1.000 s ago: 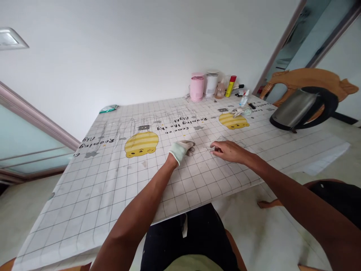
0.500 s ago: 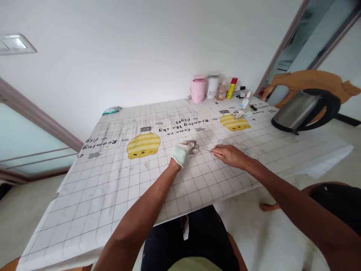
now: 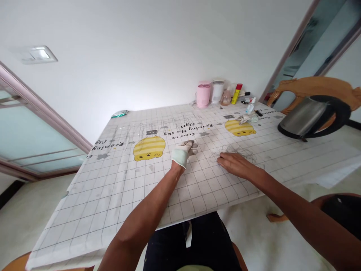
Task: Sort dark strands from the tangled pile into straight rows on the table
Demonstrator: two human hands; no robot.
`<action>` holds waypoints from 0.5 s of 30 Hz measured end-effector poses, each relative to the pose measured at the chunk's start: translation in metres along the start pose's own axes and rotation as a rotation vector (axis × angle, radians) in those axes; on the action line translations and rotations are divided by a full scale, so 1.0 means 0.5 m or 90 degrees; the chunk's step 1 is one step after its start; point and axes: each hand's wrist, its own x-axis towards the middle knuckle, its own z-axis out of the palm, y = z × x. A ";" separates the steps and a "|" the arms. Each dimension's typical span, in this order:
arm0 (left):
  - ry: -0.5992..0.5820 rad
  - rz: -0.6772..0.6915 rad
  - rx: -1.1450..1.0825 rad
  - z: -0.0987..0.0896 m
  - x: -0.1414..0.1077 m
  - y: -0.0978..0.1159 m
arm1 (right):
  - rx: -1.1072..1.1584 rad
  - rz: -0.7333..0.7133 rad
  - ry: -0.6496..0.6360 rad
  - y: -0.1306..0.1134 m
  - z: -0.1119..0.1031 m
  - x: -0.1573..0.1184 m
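Note:
My left hand (image 3: 184, 153) wears a pale glove with a mint cuff and greyish fingertips. It rests on the checked tablecloth (image 3: 194, 192), fingers a little bent and apart, with nothing visible in them. To its right, my bare right hand (image 3: 232, 163) is low over the cloth with its fingers pressed together; whatever they pinch is hidden or too small to name. Thin grey scribble-like lines (image 3: 246, 153) show on the cloth around this hand. A second pale glove (image 3: 248, 118) lies crumpled farther back on the right, over a printed yellow bear.
A steel kettle (image 3: 304, 116) stands at the right. Along the wall are a pink canister (image 3: 203, 95), a white canister (image 3: 217, 91), a pump bottle (image 3: 226, 98), a yellow-red can (image 3: 236, 94) and a small clear bottle (image 3: 250, 105). A green packet (image 3: 120, 113) lies back left; a wooden chair (image 3: 318, 84) is behind the kettle.
My right hand has turned palm-down and settled lower onto the cloth; the thin pale thing at its fingertips no longer shows clearly. My left hand has barely moved. The view has shifted slightly.

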 end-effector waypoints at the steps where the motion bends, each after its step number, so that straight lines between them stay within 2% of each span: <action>1: -0.003 0.003 0.008 -0.003 -0.002 0.009 | -0.010 0.003 -0.004 0.002 0.002 -0.005; 5: -0.010 0.026 0.054 -0.030 -0.010 0.051 | 0.011 -0.001 -0.005 0.007 -0.003 -0.032; 9: -0.050 -0.025 -0.001 -0.069 -0.024 0.091 | 0.111 0.063 0.070 -0.010 -0.035 -0.027; 13: -0.109 -0.121 -0.118 -0.094 -0.054 0.107 | 0.418 0.143 0.184 -0.067 -0.079 0.052; 15: -0.120 -0.150 -0.155 -0.099 -0.075 0.106 | 0.589 0.112 0.205 -0.108 -0.093 0.111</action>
